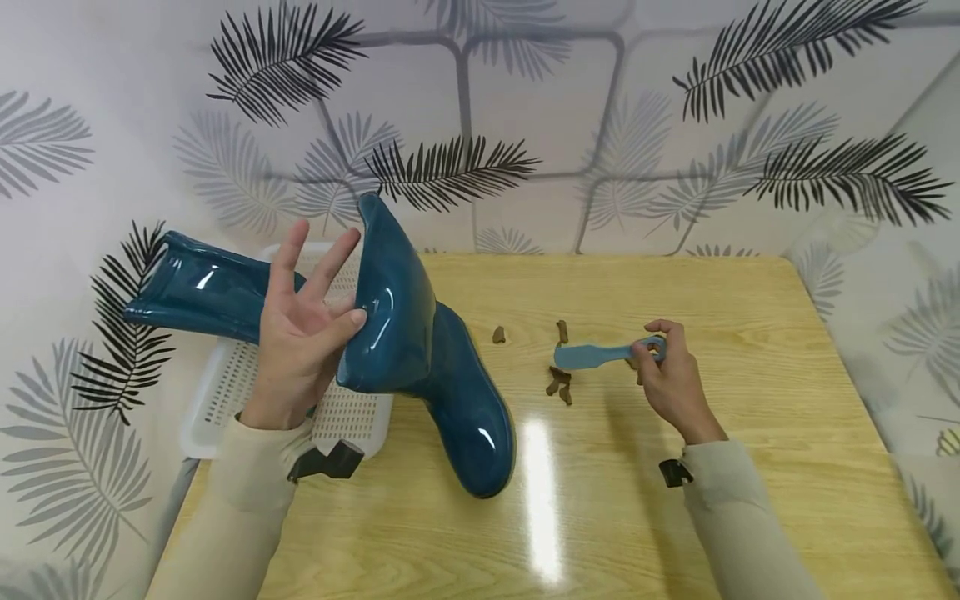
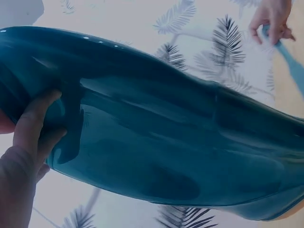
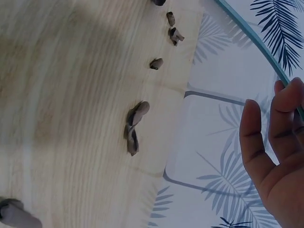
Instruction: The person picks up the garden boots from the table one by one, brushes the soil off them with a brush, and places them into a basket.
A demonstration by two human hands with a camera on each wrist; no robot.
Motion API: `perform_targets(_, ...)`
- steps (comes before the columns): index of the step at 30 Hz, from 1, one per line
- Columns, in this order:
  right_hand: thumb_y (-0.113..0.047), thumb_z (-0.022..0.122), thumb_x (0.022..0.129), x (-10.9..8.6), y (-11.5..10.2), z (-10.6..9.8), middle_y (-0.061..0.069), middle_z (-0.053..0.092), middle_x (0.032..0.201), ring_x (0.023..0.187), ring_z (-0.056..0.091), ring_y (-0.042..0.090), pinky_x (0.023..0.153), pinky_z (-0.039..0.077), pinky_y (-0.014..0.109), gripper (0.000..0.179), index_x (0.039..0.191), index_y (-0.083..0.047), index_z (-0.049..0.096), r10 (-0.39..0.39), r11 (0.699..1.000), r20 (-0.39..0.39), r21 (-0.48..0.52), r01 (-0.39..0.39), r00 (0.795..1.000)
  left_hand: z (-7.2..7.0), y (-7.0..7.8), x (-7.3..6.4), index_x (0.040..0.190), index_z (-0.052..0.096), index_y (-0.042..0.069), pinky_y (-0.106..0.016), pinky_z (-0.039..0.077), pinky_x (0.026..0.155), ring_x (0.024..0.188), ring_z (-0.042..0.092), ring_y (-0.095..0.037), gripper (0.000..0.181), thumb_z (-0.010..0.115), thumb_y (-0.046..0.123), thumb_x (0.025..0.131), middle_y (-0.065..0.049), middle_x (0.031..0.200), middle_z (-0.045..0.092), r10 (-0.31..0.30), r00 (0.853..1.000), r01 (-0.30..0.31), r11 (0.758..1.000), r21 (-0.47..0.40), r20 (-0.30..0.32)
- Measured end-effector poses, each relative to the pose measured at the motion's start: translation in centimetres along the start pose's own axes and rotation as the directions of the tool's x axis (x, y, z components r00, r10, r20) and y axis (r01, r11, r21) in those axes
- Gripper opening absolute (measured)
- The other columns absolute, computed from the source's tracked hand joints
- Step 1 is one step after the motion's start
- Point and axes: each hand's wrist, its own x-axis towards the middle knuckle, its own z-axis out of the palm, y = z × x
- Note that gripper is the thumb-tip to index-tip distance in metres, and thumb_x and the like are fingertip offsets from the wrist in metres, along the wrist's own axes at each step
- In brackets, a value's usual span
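A glossy dark blue rubber boot [image 1: 468,408] is tilted above the table, its shaft opening toward the left. My left hand [image 1: 300,333] grips the shaft's rim, thumb on the near side and two fingers spread up. In the left wrist view the boot [image 2: 152,128] fills the middle. My right hand [image 1: 671,375] holds a light blue shoehorn [image 1: 588,356] by its ringed end, the broad blade pointing left. Brown clay-like lumps [image 1: 558,379] lie under and around the blade tip. In the right wrist view several lumps [image 3: 135,121] are scattered on the wood.
A second blue boot [image 1: 206,287] lies on its side across a white perforated basket [image 1: 217,400] at the left. The wooden table [image 1: 765,375] reaches back to a wall covering [image 1: 540,108] with leaf prints.
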Motion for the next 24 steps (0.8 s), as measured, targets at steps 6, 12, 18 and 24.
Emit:
perform_targets(6, -0.016, 0.045, 0.108, -0.6, 0.8, -0.4, 0.022, 0.067, 0.099, 0.069, 0.061, 0.017, 0.052, 0.044, 0.028, 0.036, 0.136, 0.002, 0.033, 0.004, 1.0, 0.001, -0.01, -0.004, 1.0, -0.3, 2.3, 0.9, 0.158, 0.018, 0.017, -0.029, 0.059, 0.076, 0.114, 0.063, -0.037, 0.092, 0.043, -0.03, 0.084, -0.023, 0.156, 0.031, 0.023, 0.995, -0.019, 0.999, 0.04, -0.098)
perform_targets(12, -0.01, 0.045, 0.107, -1.2, 0.9, -0.9, 0.024, 0.064, 0.119, 0.082, 0.066, 0.016, 0.071, 0.05, 0.017, 0.039, 0.141, 0.002, 0.03, 0.0, 1.0, 0.033, 0.021, -0.001, 0.999, -1.0, 4.3, 1.3, 0.157, 0.023, 0.017, -0.038, 0.058, 0.074, 0.112, 0.065, -0.036, 0.089, 0.048, -0.03, 0.085, -0.024, 0.155, 0.031, 0.061, 0.981, -0.062, 0.998, -0.003, -0.183)
perform_targets(18, -0.003, 0.045, 0.106, -1.6, 1.5, -1.3, 0.025, 0.063, 0.125, 0.091, 0.068, 0.011, 0.081, 0.05, 0.011, 0.04, 0.142, 0.004, 0.028, -0.037, 0.998, 0.039, 0.05, 0.035, 0.999, -2.1, 6.5, 1.5, 0.155, 0.033, 0.018, -0.046, 0.052, 0.076, 0.121, 0.057, -0.043, 0.089, 0.052, -0.032, 0.083, -0.023, 0.154, 0.034, 0.146, 0.954, -0.15, 0.989, 0.003, -0.26)
perform_targets(24, -0.005, 0.047, 0.106, -2.2, 2.6, -1.7, 0.02, 0.063, 0.13, 0.098, 0.067, 0.007, 0.068, 0.045, 0.01, 0.04, 0.142, 0.004, 0.033, -0.054, 0.997, 0.016, -0.054, 0.055, 0.998, -3.6, 8.0, 2.0, 0.153, 0.036, 0.019, -0.047, 0.05, 0.078, 0.118, 0.059, -0.044, 0.088, 0.054, -0.031, 0.082, -0.021, 0.153, 0.038, 0.191, 0.929, -0.181, 0.982, 0.061, -0.318)
